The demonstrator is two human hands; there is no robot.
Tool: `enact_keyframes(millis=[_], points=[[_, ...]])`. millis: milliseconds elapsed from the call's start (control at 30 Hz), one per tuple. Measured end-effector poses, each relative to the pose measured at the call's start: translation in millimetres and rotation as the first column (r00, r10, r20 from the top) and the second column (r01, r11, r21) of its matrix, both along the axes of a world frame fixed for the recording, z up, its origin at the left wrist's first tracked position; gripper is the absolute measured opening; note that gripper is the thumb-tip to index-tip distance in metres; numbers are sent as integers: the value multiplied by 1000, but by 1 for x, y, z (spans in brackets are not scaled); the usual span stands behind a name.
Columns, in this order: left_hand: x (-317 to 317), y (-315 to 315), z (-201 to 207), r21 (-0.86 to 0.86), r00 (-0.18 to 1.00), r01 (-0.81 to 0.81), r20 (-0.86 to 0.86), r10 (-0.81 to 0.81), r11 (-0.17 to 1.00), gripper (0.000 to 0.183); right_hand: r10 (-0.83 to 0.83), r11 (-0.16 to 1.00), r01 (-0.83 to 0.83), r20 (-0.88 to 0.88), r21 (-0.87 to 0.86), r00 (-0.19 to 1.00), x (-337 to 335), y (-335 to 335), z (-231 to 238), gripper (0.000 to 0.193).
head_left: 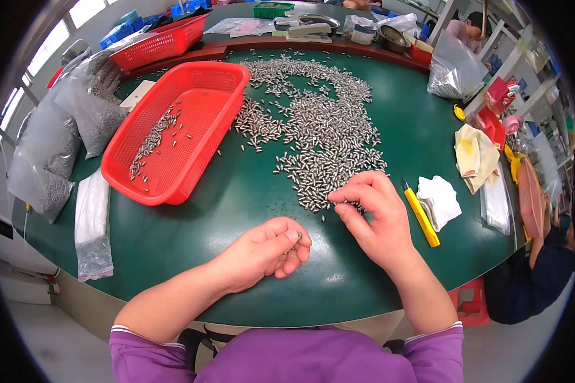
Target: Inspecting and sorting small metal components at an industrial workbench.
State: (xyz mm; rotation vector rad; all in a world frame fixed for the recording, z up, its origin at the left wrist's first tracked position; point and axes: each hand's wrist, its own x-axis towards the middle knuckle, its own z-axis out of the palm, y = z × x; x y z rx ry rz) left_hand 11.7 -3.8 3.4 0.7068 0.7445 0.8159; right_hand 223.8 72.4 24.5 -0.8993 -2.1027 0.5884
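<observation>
A wide heap of small silvery metal parts [329, 127], short and bullet-shaped, spreads over the green table [249, 191]. Over the heap's near edge, my right hand [380, 217] pinches with thumb and forefinger; a small metal part seems to sit at the fingertips. My left hand [268, 249] is curled just above the table, nearer to me, with a few of the same metal parts showing between thumb and fingers. Left of the heap stands a red plastic basket [201, 153] with perforated walls, a loose strip of these parts lying along its left side.
Bulging clear bags of parts [51, 159] line the left edge, beside a pack of flat plastic bags [92, 217]. To the right lie a yellow utility knife [421, 214], a white cloth [438, 201] and cream gloves [476, 156]. Another person [536, 274] sits at far right.
</observation>
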Motion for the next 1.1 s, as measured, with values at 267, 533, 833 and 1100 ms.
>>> enact_keyframes(millis=[267,533,833,1100], points=[[-3,-1,-3,-44,994,-83,66,85,996,27,10,1000,-15,206,25,979,2,2,-4,16],[-2,1,1,-59,997,-69,42,71,996,25,82,993,-101,283,55,956,1,2,-8,16],[-2,0,0,-42,999,-28,29,29,999,18,201,979,-202,158,-4,967,-4,-1,-9,12],[-1,-3,1,-18,1000,-4,23,5,1000,15,340,937,-337,12,-95,940,-9,-8,-7,14]])
